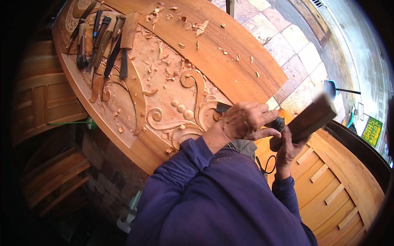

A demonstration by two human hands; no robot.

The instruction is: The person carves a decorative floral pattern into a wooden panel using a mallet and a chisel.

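My left hand (244,121) is closed around a carving chisel, whose dark blade (222,107) rests at the scrollwork (193,100) carved into a curved wooden panel (135,158); much of the handle is under my fingers. My right hand (289,149) grips a dark wooden mallet (310,117), raised at an angle just right of the chisel. Pale shavings (160,53) are scattered over the carving and the plain band above it.
Several chisels and gouges (100,45) lie on the panel's upper left. A slatted wooden piece (312,192) is at lower right, a dark cable (266,168) beside my body. Wooden furniture (45,106) stands at left. Beyond the panel lies tiled floor (295,41).
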